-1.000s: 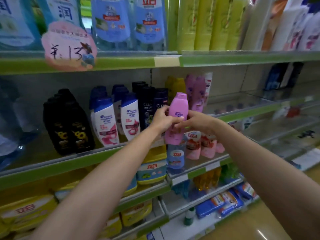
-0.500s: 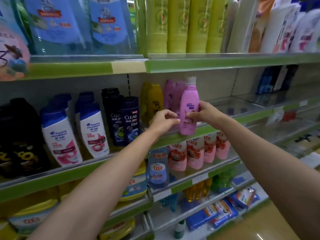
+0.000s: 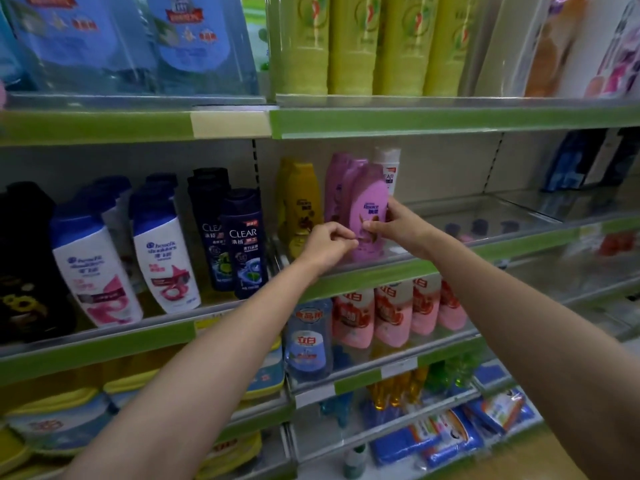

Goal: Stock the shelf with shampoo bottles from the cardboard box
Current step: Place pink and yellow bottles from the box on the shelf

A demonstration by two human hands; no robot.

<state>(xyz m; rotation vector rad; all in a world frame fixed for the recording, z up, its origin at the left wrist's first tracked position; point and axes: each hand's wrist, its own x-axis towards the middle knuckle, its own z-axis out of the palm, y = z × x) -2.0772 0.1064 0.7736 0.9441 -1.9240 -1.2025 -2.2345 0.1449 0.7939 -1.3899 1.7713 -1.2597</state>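
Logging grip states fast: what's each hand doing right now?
Left hand: fingers curled, tips at the lower edge of the pink shampoo bottle; a real grip cannot be told.
Right hand: holds the pink shampoo bottle.

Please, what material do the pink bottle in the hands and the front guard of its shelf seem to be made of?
Pink bottle: probably plastic, opaque with a soft sheen, judging by its moulded curved shape and even colour. Shelf guard: clear plastic or acrylic, perhaps glass; the goods show through it and it reflects light.
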